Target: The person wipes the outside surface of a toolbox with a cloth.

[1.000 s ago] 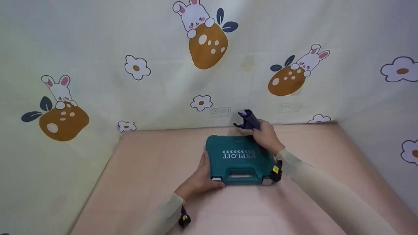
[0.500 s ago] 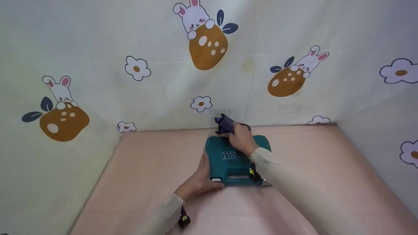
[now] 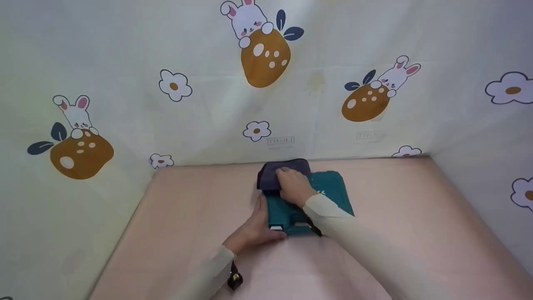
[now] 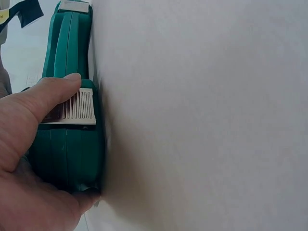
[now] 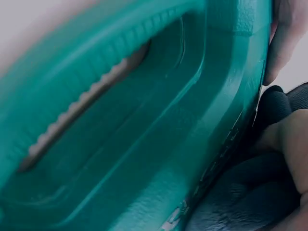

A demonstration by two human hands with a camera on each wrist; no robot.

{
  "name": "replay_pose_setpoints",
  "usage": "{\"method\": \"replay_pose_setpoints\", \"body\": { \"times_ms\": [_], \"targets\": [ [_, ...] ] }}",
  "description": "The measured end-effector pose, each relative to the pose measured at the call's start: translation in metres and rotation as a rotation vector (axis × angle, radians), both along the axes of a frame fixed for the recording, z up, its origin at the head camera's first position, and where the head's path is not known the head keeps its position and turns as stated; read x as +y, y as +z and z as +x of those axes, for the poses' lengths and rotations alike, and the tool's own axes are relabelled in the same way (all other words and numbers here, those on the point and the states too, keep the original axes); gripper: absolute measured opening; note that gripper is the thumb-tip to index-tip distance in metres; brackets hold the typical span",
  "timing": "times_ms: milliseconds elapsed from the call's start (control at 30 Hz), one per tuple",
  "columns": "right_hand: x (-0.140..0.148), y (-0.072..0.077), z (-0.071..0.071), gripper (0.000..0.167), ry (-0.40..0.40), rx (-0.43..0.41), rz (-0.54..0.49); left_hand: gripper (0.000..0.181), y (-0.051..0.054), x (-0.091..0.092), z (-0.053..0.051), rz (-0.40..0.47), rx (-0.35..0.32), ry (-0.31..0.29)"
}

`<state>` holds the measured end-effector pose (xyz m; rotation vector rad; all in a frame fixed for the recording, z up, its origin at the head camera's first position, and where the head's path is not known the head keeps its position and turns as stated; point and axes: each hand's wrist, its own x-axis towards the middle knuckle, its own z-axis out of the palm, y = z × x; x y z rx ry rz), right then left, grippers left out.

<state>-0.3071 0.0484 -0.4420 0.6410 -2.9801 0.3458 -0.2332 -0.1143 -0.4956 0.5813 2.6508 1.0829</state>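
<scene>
A teal plastic tool case [image 3: 333, 183] lies flat on the table, its carry handle facing me. My left hand [image 3: 254, 229] grips its left end. In the left wrist view the thumb lies over the metal latch [image 4: 84, 108], and a fingertip shows at the case's lower corner. My right hand [image 3: 293, 187] holds a dark navy cloth [image 3: 268, 179] on the lid's far left part, covering most of the white lettering. In the right wrist view the bunched cloth [image 5: 240, 202] lies against the case beside the handle opening; some fingers are hidden.
A pink-covered table [image 3: 187, 200] surrounds the case. Behind it and at both sides hangs a pale curtain [image 3: 200, 125] printed with rabbits and flowers, close to the case's far edge. A black strap camera [image 3: 235, 280] sits at my left wrist.
My right hand has swept the cloth leftward from the case's far right edge, then down onto the lid's left part. The left hand and the case have stayed in place.
</scene>
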Motion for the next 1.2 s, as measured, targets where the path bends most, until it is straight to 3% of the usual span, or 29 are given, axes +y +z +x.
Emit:
{"method": "replay_pose_setpoints", "body": {
  "times_ms": [100,200,633,967,1200],
  "targets": [
    [-0.002,-0.001,-0.001,0.056,0.000,-0.006,0.083,0.131,0.001,0.001,0.000,-0.008,-0.011,0.008],
    [-0.002,-0.001,-0.002,0.060,0.011,0.000,0.157,0.130,0.002,0.002,0.000,-0.010,-0.021,0.012],
    [0.009,-0.001,0.000,0.070,0.179,-0.118,0.275,0.134,0.000,0.000,-0.002,0.017,-0.007,0.013],
    [0.026,-0.003,-0.004,0.080,0.254,-0.157,0.229,0.134,0.001,-0.001,-0.003,0.008,0.001,-0.023],
    [0.036,-0.005,-0.008,0.084,0.298,-0.158,0.185,0.133,0.002,0.000,-0.001,-0.008,-0.027,-0.004]
  ]
}}
